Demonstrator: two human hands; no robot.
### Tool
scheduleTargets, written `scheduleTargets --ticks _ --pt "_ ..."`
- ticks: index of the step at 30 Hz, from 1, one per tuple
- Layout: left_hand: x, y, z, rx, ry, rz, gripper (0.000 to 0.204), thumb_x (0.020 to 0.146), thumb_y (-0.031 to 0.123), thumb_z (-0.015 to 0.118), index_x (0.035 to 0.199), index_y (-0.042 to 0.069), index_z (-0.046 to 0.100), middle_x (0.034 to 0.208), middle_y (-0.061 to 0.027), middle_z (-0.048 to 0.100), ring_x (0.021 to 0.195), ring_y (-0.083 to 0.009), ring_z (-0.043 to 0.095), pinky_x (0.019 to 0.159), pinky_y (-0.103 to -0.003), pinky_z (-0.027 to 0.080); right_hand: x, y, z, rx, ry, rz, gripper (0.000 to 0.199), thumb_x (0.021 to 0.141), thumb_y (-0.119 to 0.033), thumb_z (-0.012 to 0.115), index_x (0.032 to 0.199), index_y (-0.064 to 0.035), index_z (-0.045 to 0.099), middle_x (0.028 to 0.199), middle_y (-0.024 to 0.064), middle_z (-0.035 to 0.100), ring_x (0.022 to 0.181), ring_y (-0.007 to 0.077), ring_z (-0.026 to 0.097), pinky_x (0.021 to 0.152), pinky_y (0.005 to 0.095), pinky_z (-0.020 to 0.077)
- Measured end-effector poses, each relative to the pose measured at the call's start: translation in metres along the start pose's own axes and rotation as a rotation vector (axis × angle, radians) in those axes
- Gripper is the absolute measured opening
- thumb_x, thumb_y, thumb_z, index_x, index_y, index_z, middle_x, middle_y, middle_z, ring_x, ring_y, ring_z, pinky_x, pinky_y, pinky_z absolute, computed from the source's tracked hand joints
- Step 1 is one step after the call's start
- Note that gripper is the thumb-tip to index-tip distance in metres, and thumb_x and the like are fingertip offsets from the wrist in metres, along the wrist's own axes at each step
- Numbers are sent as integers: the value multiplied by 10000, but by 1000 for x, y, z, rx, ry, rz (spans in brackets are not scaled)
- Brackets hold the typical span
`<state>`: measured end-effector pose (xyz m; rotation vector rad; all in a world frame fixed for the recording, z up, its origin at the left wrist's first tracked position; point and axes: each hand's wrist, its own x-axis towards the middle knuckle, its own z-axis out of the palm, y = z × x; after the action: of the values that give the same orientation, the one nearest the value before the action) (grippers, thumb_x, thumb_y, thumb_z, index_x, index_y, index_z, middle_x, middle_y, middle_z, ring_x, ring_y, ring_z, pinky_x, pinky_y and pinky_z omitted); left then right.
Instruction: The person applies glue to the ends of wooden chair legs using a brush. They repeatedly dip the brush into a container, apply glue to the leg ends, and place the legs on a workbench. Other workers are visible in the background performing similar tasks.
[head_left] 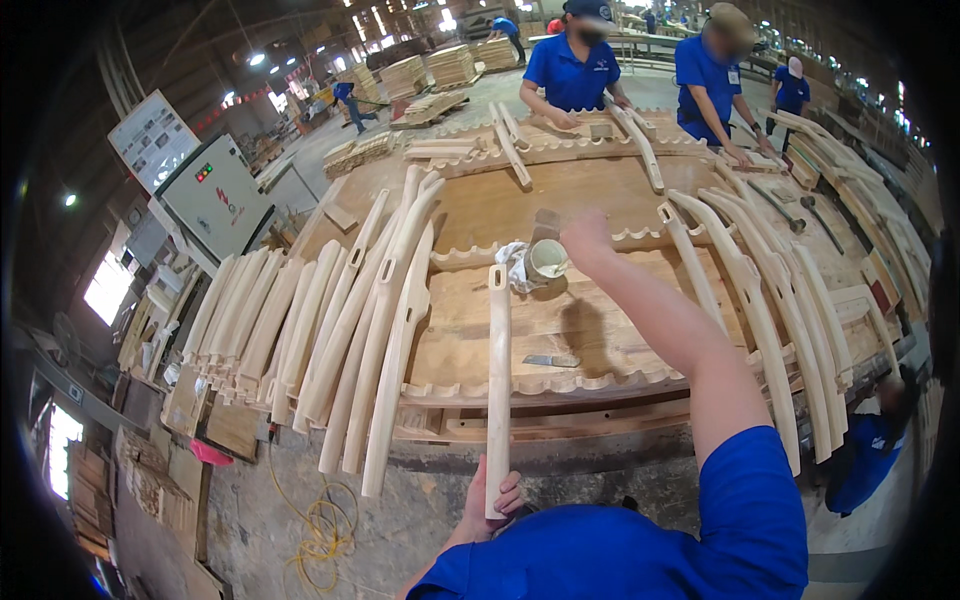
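My left hand (487, 503) is wrapped round the near end of a pale wooden chair-leg-like piece (499, 390), which has an oval slot near its far end. That far end rests by the scalloped wooden rack. My right hand (587, 237) reaches across the bench, closed on a flat-ended tool (546, 224), a brush or scraper; blur hides which. The tool is just beyond a light cup (546, 260), which has pale stuff on its rim. Crumpled white cloth or plastic (516, 267) lies against the cup. A flat metal blade (551, 360) lies on the bench board.
Curved slotted wooden pieces (400, 270) lean in a row at left, with more (760, 290) at right. Scalloped rails (590, 385) edge the bench. Two co-workers (573, 65) stand across it. A hammer (780, 205) lies at right. Yellow cable (325, 530) coils on the floor.
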<state>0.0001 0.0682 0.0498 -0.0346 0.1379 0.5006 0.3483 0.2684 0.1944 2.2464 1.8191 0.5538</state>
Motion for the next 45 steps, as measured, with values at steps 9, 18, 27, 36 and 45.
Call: scheduleTargets --ticks 9,18,27,36,45 --pt "1 -3 7 12 0 4 520 934 523 253 1397 287 229 647 -61 396 406 -138 372 406 -273 312 -28 16 56 355 66 214 137 774 -129 530 787 -151 665 806 71 656 851 224 618 821 461 362" --pt "2 -7 14 43 43 11 499 941 507 252 1387 282 262 641 -63 408 406 -133 388 406 -265 323 -26 3 59 676 -7 197 157 780 -150 534 847 -150 676 846 99 668 859 227 633 903 467 325" --pt "3 -7 29 52 117 23 489 947 500 236 1368 259 300 613 -66 415 369 -132 376 374 -268 322 -11 22 6 144 132 49 179 786 -162 545 895 -152 687 959 80 646 1021 247 536 887 421 337" --pt "5 -16 60 174 181 42 489 951 493 225 1369 249 297 601 -61 413 366 -121 374 366 -257 326 -9 38 -5 -35 217 -153 225 785 -171 548 950 -100 682 1042 101 620 1082 263 481 955 397 285" --pt "-1 -6 70 334 264 136 439 934 523 272 1221 209 383 612 -58 433 397 -135 397 389 -264 342 -16 29 -11 -123 204 -195 231 785 -163 540 943 -78 686 1055 115 617 1087 276 481 964 393 272"
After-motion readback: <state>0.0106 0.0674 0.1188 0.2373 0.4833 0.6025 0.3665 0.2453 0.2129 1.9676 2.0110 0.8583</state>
